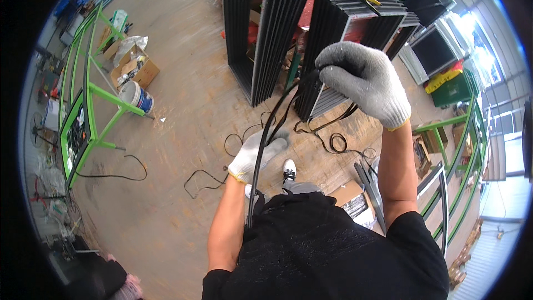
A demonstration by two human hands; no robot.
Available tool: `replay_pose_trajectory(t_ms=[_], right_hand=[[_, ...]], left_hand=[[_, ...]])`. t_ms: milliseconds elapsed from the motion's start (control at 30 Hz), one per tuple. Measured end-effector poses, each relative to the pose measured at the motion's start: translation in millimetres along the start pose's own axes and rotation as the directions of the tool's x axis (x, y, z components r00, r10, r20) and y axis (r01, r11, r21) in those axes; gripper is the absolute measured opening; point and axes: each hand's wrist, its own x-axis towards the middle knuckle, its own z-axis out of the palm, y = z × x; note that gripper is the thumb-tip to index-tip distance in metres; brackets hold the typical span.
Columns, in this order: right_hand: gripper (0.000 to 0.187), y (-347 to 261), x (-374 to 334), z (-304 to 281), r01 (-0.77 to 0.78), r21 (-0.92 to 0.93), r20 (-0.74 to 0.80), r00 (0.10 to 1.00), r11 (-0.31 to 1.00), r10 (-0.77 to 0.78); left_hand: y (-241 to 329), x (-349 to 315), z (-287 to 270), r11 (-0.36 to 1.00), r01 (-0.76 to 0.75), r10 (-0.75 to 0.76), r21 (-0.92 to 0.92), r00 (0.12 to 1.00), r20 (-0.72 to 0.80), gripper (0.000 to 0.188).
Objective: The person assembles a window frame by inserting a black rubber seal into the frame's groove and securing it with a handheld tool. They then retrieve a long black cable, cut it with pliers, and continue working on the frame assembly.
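Note:
Both my hands wear pale work gloves with yellow cuff edges. Raised in front of a stack of dark frames, my right hand [366, 80] pinches a long black rubber strip [257, 175] between thumb and fingers. From there the strip curves down to my waist, passing in front of my left hand [260, 153]. That hand is lower and slightly blurred, its thumb and fingers closing around a second strand of the strip. More strip lies in loose loops [337, 143] on the floor. Two stacks of black rectangular frames, a taller one [264, 33] and a second [327, 36], stand just beyond.
Green metal racks stand on the left [93, 91] and right [472, 155]. Near the left rack are a cardboard box [145, 72] and a white-and-blue bucket [131, 93]. By my feet, an open carton [345, 193] and metal profiles [371, 197] lie on the floor.

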Motion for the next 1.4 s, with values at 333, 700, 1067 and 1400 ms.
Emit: replay_pose_trajectory(t_ms=[333,700,1067,1400], right_hand=[[0.022,27.6,-24.1,25.5,-0.128,0.127,0.016,0.992,0.984,0.127],[0.030,59.6,-58.5,122.3,-0.131,0.335,0.105,0.989,0.933,0.101],[0.032,84.6,-60.0,176.7,-0.357,0.340,0.265,0.924,0.870,0.276],[0.028,153.9,-19.1,171.5,-0.288,0.081,0.159,0.949,0.954,0.273]], left_hand=[[-13.9,-12.2,-21.8,0.915,0.001,-0.005,-0.404,1.000,-0.009,0.090],[18.9,-8.0,-22.7,0.901,0.076,-0.194,-0.427,0.951,-0.242,0.042],[69.6,-10.8,-11.5,0.926,-0.082,0.194,0.369,0.941,-0.277,0.017],[164.0,-125.2,-140.0,0.859,-0.049,0.480,0.509,0.418,-0.771,0.025]])
